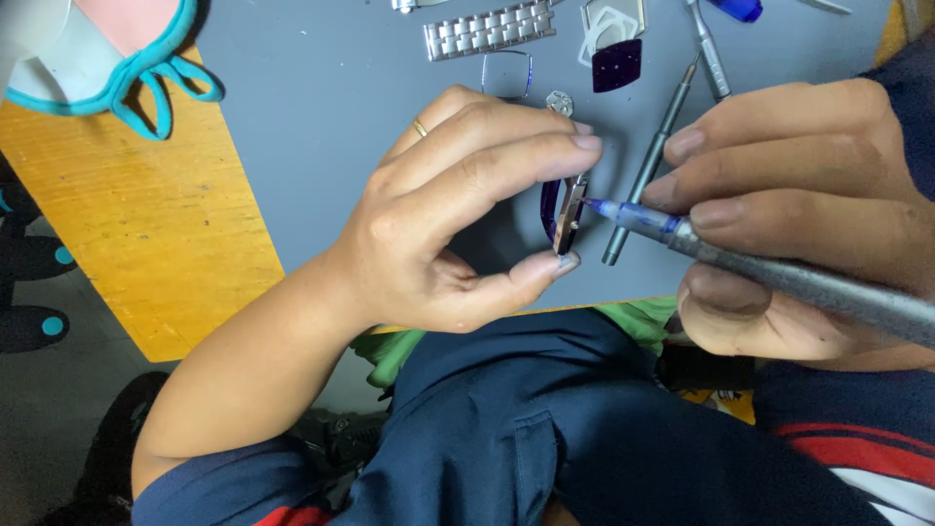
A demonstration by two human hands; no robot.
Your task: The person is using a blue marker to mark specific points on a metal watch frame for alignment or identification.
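We hold a small watch case (569, 214) edge-on in our left hand (458, 205), thumb below and fingertips (584, 142) above clamped on it, just over the near edge of the grey mat (321, 107). Our right hand (789, 205) has its fingers closed together around a grey screwdriver (779, 273), whose blue tip touches the case's side, though the exact spot is hard to make out. On the mat beyond lie a second screwdriver (648, 170), a metal band (490, 29), a clear crystal (506, 73) and a dark dial (617, 64).
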